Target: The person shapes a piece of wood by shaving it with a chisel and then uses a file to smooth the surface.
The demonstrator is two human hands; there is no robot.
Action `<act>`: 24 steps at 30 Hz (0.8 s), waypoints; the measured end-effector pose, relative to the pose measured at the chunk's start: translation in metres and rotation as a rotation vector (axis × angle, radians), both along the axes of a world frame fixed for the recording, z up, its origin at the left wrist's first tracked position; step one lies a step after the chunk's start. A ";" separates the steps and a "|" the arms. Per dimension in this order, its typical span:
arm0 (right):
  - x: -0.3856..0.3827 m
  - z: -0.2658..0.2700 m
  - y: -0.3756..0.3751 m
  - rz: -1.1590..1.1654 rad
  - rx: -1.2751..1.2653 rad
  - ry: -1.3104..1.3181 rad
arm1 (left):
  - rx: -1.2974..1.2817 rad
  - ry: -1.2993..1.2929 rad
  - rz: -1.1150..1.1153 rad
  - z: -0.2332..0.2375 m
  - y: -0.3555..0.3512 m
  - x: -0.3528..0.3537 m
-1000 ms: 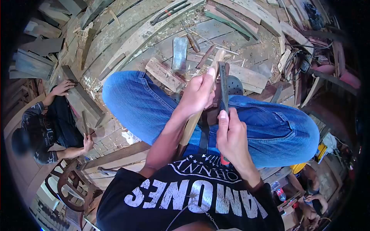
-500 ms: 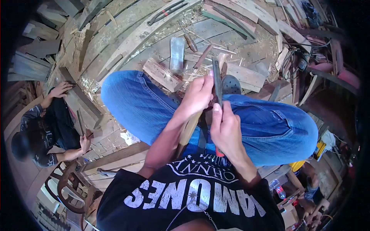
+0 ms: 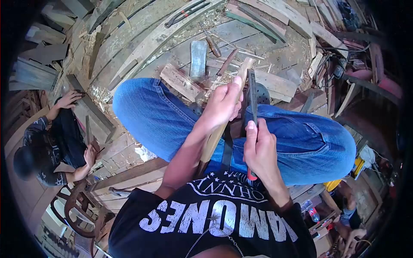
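Note:
My left hand [image 3: 220, 104] is wrapped round a long pale wooden piece [image 3: 214, 142], whose far end sticks out beyond my thumb between my knees. In my right hand [image 3: 261, 148] is a dark flat metal tool [image 3: 252, 96] with a red handle end [image 3: 251, 175] showing below the palm. The tool points away from me, just right of the wood, with a narrow gap between them. My fingers hide part of both things.
A metal blade-like block [image 3: 198, 59], a wooden-handled tool [image 3: 213, 46] and wood offcuts [image 3: 181, 81] lie on the floor ahead. Pliers-like handles [image 3: 186, 13] rest farther off. Another person [image 3: 53, 144] sits at the left; another person's arm [image 3: 345, 198] shows at lower right.
The metal tool has moved right and toward me, away from the wood, with my right hand. My left hand has shifted slightly, showing more of the wood's far end. The left person's lower hand has moved.

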State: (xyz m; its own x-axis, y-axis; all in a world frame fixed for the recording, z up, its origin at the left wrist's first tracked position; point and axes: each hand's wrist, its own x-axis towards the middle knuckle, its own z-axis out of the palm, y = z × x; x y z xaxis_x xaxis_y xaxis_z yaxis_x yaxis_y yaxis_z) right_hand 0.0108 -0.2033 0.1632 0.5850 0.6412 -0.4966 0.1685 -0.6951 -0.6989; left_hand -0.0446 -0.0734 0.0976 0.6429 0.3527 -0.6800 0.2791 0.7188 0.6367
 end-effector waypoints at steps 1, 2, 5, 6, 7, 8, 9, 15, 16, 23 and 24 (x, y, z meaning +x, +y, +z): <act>0.000 0.001 0.000 0.001 0.000 0.001 | -0.003 0.009 -0.005 0.000 0.000 0.000; 0.000 0.001 0.000 0.009 -0.014 -0.003 | -0.004 0.017 -0.011 0.000 0.001 0.001; 0.000 0.003 -0.001 0.034 -0.052 -0.004 | 0.017 0.044 -0.026 0.001 0.001 0.001; 0.000 0.003 -0.001 0.049 -0.072 -0.002 | 0.019 0.044 -0.026 -0.001 0.001 0.001; -0.001 0.001 -0.001 0.048 -0.072 -0.003 | 0.045 0.057 -0.024 -0.004 0.000 0.002; -0.001 -0.002 -0.003 0.054 -0.074 -0.025 | 0.067 0.071 -0.025 -0.006 -0.003 0.002; -0.001 -0.004 -0.003 0.060 -0.074 -0.048 | 0.065 0.069 -0.028 -0.007 -0.004 0.002; 0.000 -0.010 0.009 0.021 -0.058 -0.027 | 0.312 0.156 -0.094 -0.025 -0.003 -0.001; -0.003 -0.012 0.012 0.037 -0.008 -0.121 | 0.367 0.187 -0.100 -0.026 -0.005 -0.004; -0.001 -0.014 0.021 0.028 0.041 -0.143 | 0.403 0.196 -0.056 -0.021 0.002 -0.003; 0.000 -0.015 0.023 0.014 0.056 -0.117 | 0.423 0.165 -0.027 -0.025 0.003 -0.003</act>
State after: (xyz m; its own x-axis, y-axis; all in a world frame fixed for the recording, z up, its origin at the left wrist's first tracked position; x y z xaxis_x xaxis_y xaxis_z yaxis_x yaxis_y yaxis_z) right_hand 0.0107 -0.1805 0.1486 0.6272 0.6749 -0.3887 0.2608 -0.6522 -0.7117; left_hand -0.0480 -0.0708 0.0728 0.5504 0.6063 -0.5740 0.4165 0.3965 0.8182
